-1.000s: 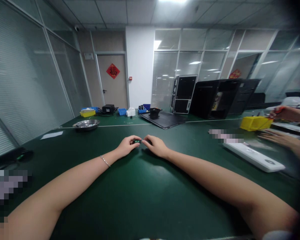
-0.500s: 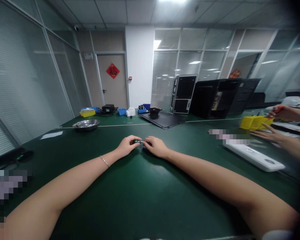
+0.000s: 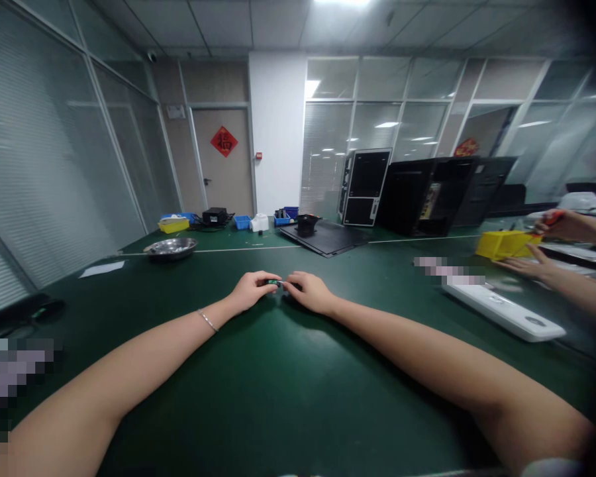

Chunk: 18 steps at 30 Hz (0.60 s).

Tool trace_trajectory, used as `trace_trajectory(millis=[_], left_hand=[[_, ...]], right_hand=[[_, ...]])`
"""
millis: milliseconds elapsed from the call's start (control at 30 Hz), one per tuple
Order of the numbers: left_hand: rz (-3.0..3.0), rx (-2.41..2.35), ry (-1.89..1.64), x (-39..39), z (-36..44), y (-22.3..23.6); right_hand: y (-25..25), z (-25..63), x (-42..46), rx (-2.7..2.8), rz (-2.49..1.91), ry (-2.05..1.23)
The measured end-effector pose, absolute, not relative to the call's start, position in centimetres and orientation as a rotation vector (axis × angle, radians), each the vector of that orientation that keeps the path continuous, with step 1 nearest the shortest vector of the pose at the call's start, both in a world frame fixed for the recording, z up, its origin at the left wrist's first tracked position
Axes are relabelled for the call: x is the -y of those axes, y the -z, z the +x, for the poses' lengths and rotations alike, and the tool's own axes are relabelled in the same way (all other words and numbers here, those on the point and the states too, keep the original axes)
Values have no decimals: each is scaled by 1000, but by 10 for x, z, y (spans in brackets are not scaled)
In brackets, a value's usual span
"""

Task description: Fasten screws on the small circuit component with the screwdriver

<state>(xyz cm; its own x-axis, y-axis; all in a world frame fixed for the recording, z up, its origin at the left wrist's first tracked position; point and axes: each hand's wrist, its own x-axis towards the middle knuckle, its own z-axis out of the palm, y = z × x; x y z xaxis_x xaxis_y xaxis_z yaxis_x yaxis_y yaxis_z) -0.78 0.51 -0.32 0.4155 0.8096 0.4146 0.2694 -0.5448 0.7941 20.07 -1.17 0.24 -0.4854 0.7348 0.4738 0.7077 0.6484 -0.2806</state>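
Observation:
Between my hands, just above the dark green bench top (image 3: 298, 397), I pinch a small dark electronic part with a green patch (image 3: 274, 283). It is too small to identify, and my fingers hide most of it. My left hand (image 3: 251, 290), with a thin metal bracelet on the wrist, grips one end. My right hand (image 3: 308, 292) grips the other end, and the fingertips of both hands nearly meet.
A steel bowl (image 3: 170, 248) and a sheet of paper (image 3: 102, 268) lie to the left. Ahead are a black flat board (image 3: 322, 238) and blue bins (image 3: 243, 222). At right, a co-worker's hands (image 3: 526, 265) work by a yellow bin (image 3: 501, 245) and a long white device (image 3: 501, 308).
My hands and the small part have stayed almost still. The co-worker's nearer hand has moved left, closer to the yellow bin.

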Motion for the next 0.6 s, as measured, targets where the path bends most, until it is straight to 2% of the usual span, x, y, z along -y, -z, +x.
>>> trace_trajectory(millis=[600], left_hand=[[1889, -894, -1040, -6, -9, 4]], right_hand=[[-2, 201, 11, 2311, -1065, -104]])
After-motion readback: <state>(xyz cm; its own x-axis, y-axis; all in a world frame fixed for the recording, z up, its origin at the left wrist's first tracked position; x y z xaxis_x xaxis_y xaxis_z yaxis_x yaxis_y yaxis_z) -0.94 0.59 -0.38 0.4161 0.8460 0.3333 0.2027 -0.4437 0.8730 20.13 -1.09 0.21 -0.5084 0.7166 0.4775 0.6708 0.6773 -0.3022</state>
